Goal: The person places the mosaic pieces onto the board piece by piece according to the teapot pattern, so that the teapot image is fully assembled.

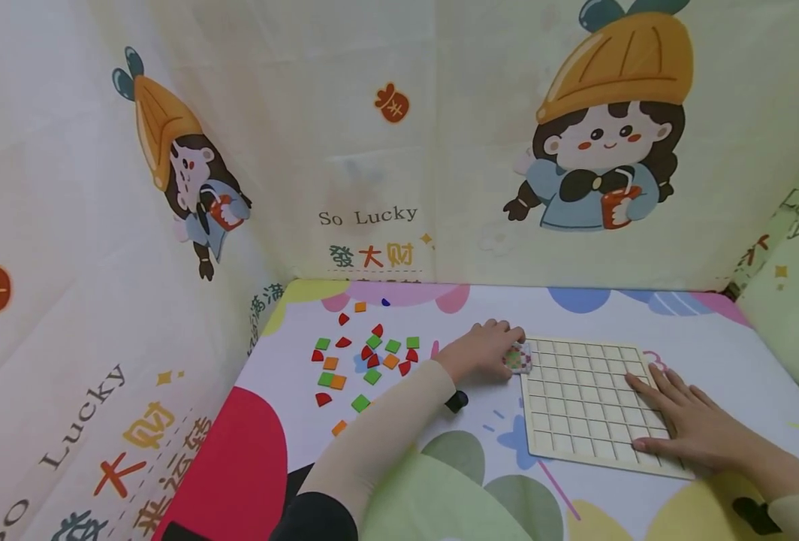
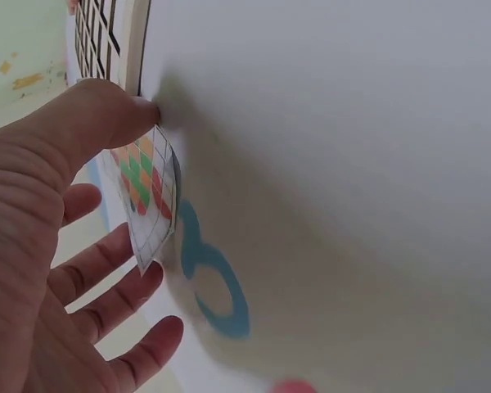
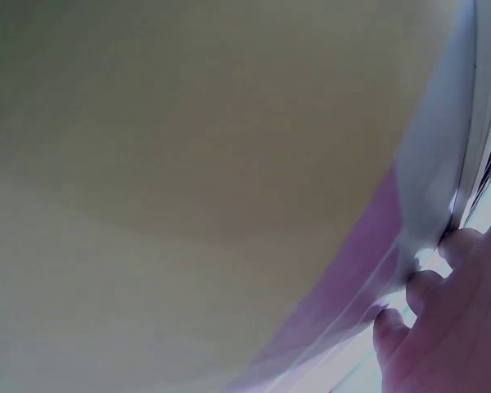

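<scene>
My left hand [image 1: 483, 352] holds a small card [image 1: 517, 359] with a coloured diamond grid at the left edge of the pale wooden grid board [image 1: 592, 398]. In the left wrist view the thumb lies at one corner of the card [image 2: 147, 184], and the fingers reach round its far side. The board's squares are bare where they show. My right hand [image 1: 693, 421] rests on the board's right side with its fingers spread. In the right wrist view only part of that hand [image 3: 458, 303] shows beside the board's edge.
Left of the board, several flat pieces lie scattered: green squares [image 1: 360, 403], orange squares [image 1: 330, 364], red quarter-round pieces [image 1: 323, 400] and a small blue piece [image 1: 386, 302]. A printed cloth [image 1: 453, 481] covers the table. Printed curtains [image 1: 467, 188] close off the back and sides.
</scene>
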Tool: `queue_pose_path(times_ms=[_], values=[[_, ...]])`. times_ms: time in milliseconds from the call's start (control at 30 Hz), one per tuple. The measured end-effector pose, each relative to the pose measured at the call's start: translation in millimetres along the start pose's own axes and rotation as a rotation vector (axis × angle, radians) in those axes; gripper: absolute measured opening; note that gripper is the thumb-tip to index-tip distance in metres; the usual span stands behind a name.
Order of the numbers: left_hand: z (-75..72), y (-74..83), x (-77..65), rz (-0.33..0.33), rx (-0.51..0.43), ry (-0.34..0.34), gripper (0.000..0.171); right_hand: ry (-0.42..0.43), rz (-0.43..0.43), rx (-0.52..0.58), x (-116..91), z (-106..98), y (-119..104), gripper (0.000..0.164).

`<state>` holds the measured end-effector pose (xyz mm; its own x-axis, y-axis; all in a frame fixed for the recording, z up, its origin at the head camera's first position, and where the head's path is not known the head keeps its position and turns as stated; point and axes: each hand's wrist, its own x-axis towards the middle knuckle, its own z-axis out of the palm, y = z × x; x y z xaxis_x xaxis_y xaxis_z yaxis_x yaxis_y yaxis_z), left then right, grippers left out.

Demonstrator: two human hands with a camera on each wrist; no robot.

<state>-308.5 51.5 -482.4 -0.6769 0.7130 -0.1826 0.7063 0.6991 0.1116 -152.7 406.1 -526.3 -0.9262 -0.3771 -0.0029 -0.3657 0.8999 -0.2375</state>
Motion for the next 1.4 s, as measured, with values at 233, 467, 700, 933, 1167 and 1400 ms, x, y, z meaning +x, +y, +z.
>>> queue_pose_path(times_ms=[233, 467, 700, 933, 1167, 1400], values=[[-1.7, -18.1, -23.4, -0.025, 0.076, -0.050, 0.065, 0.020, -0.043, -0.023, 5.3, 3.8, -8.3, 0.106], [0.1, -37.0, -42.7, -0.023, 0.147, -0.058, 0.061, 0.038, -0.060, -0.006, 11.9, 5.6, -16.3, 0.106], [-1.2, -43.2, -65.3, -0.018, 0.153, -0.077, 0.052, -0.005, -0.026, 0.028, 17.4, 8.2, -30.9, 0.107], [3.0, -46.0, -78.3, -0.044, 0.163, -0.045, 0.048, -0.042, -0.005, 0.082, 28.8, 7.4, -51.6, 0.111], [8.3, -46.0, -81.1, -0.088, 0.116, -0.045, 0.048, -0.046, 0.008, 0.081, 35.7, 7.7, -59.0, 0.112], [9.7, -50.7, -96.5, -0.129, 0.091, -0.001, 0.048, -0.053, 0.008, 0.092, 36.8, 5.5, -61.0, 0.112]])
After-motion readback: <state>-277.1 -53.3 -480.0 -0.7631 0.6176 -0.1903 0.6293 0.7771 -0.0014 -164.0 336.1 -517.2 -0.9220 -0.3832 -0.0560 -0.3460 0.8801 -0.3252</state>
